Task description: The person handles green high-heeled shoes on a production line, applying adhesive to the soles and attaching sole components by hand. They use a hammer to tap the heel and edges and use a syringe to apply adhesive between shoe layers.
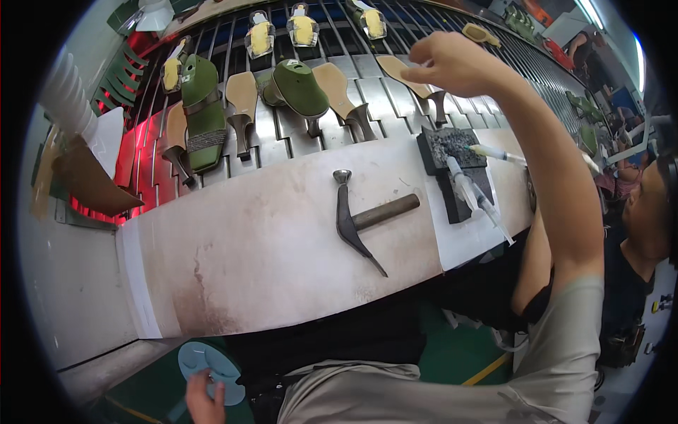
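Note:
My right hand [452, 63] reaches over the slatted metal conveyor, fingers loosely bent and apart, with nothing visible in them. Just below its fingers lies a tan insole with a heel [406, 76]. My left hand [203, 399] is low at the left, beside a light blue round stool seat [201, 359]; its thumb and a finger stand apart. A shoemaker's hammer [346, 214] lies on the pale worktop. Along the conveyor's near edge are a green shoe last with a grey strap [205, 113], another green last [300, 88] and several tan heeled insoles [242, 95].
On the worktop's right, a dark foam block [452, 148] carries syringes [470, 187] with needles in it. Farther along the conveyor [402, 106] lie clear-and-yellow pieces [304, 28]. A white ribbed duct [67, 92] and brown sheet stand left. Another person [643, 212] sits close at right.

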Available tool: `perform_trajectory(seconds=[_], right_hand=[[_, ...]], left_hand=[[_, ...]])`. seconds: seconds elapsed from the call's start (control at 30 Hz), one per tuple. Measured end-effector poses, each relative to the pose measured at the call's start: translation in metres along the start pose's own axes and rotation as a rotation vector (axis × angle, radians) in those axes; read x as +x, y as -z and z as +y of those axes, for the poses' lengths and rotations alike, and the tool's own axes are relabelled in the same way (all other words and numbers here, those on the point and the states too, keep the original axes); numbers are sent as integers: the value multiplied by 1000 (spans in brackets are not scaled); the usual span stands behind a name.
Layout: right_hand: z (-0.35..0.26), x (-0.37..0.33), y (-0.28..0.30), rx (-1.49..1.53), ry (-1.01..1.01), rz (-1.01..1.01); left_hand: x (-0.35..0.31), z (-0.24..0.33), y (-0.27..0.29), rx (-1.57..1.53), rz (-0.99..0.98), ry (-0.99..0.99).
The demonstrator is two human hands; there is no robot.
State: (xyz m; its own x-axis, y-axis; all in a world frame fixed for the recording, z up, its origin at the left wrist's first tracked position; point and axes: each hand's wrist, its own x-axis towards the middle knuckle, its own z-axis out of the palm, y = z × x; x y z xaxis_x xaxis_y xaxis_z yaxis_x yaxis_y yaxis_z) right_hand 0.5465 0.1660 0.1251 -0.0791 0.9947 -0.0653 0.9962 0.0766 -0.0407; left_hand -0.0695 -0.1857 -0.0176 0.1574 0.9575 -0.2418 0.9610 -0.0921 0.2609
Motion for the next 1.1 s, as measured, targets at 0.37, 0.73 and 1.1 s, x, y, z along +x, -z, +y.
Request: perform_trajectory(seconds=[0.37, 0.73, 1.1], right_hand=[[105, 148, -158, -429, -202, -204], [153, 352, -111, -86, -326, 313], [44, 322, -128, -207, -460, 324]], left_hand=[[167, 76, 16, -381, 376, -286], [198, 87, 37, -196, 327, -303], [197, 73, 38, -306, 377, -365]])
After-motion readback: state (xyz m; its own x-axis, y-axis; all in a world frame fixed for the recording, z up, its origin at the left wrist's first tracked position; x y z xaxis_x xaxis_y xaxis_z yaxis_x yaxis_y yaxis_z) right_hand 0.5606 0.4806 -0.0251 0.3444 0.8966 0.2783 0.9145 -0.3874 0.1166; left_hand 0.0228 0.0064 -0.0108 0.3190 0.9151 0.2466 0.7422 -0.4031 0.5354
